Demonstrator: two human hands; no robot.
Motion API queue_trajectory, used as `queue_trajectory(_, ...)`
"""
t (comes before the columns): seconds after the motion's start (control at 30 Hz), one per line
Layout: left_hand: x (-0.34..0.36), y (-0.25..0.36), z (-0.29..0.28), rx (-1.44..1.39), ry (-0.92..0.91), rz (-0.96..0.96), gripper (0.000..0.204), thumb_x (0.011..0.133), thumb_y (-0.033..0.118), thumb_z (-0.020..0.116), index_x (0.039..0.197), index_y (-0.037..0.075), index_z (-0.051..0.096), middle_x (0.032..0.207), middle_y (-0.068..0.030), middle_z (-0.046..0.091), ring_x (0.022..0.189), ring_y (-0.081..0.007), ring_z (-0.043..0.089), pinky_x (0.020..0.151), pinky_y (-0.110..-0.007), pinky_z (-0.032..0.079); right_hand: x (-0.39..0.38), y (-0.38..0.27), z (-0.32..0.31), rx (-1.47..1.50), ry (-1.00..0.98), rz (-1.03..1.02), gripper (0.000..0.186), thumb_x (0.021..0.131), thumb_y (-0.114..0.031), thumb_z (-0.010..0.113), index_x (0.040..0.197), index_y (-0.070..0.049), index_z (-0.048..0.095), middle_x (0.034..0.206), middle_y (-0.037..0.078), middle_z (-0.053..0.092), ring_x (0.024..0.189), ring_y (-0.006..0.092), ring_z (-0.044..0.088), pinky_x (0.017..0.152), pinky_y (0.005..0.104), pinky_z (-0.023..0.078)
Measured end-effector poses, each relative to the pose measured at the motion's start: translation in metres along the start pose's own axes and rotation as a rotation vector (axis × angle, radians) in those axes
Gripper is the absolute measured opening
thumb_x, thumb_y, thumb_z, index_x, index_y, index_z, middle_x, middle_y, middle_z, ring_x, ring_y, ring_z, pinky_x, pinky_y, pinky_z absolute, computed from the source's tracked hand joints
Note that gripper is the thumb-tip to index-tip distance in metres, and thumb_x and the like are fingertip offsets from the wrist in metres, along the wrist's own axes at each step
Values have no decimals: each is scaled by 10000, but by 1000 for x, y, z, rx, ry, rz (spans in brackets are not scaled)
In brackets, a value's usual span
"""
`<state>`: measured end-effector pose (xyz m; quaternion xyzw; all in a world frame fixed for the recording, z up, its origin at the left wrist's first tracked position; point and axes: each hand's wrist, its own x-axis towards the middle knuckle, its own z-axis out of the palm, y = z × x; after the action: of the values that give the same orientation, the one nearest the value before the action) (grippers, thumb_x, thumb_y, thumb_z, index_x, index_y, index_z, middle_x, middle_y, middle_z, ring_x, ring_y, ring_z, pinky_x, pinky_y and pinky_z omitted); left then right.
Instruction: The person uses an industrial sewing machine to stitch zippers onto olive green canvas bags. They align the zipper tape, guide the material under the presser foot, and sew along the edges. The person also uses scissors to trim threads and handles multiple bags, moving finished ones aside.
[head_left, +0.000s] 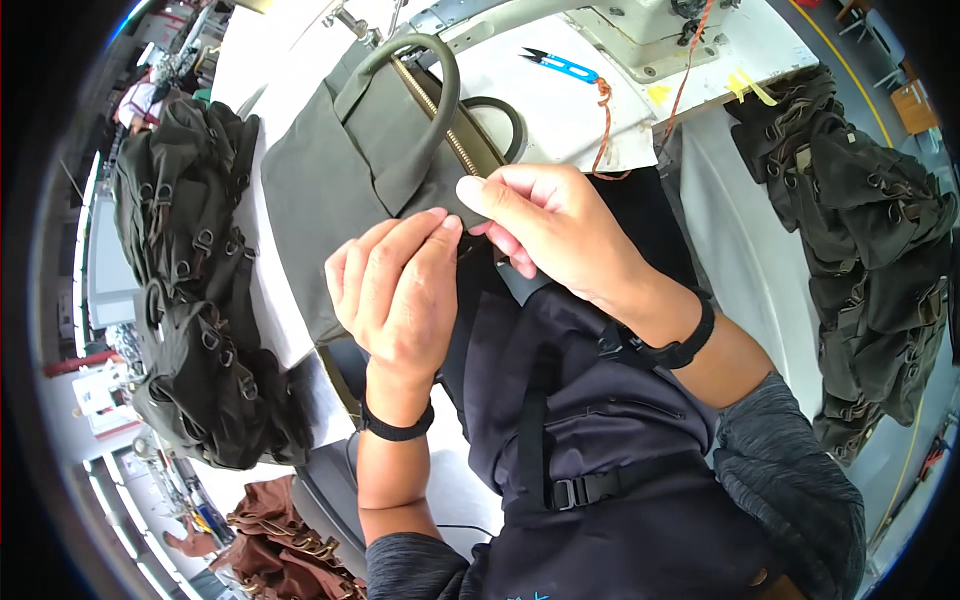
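Observation:
An olive-grey bag with a rolled handle and a brass zipper lies over the front edge of the white work surface. My left hand pinches the bag's edge below the zipper's lower end, fingers curled. My right hand grips the same area just to the right, thumb on the fabric at the zipper end; what lies between its fingertips is partly hidden. Blue thread snips with an orange cord rest on white paper above the bag.
Piles of dark olive bags lie at left and right, with brown bags at lower left. Sewing machine parts are at the top. Another person is far back at upper left.

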<state>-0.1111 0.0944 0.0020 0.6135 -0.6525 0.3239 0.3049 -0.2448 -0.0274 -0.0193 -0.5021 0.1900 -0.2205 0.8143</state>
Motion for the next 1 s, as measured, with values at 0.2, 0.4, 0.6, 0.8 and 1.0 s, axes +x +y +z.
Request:
queue_trajectory(0.2,-3,4,2,-17,-22,-51,272,762,-14,854,978,110,744,992,-22,769,861,-213,717,796,-335,489,3,10,1,-11,-55,-34,431,1037,-409,692,845,-23,687,672,-25,583,544,39,506,494,208,407)
queue_trajectory(0.4,-6,2,4,-28,-38,-24,285,748,4,854,998,108,765,1017,-17,755,853,-203,699,775,-332,479,-6,17,7,118,1,-30,350,1067,-299,666,847,-28,698,649,-48,560,560,16,466,492,210,354)
queue_trajectory(0.6,0,2,-3,-30,-91,-10,283,757,-21,848,1000,93,760,1012,-32,759,857,-225,704,787,-348,498,-1,18,12,164,-11,-84,363,1062,-288,671,816,-22,694,670,-64,558,616,9,459,538,227,357)
queue_trajectory(0.8,-4,4,-3,-47,-100,-7,261,773,-22,846,990,83,747,1001,-39,761,853,-224,709,792,-342,499,9,22,-1,-33,24,-155,586,1090,-502,537,675,-90,525,620,-27,520,570,42,437,534,250,372)
queue_trajectory(1.0,1,3,-5,-55,-109,-23,241,791,-21,838,988,81,744,1011,-45,769,883,-233,717,805,-352,504,14,15,-8,-108,-109,-98,435,1045,-279,681,696,-68,532,659,-84,452,644,11,381,551,245,322)
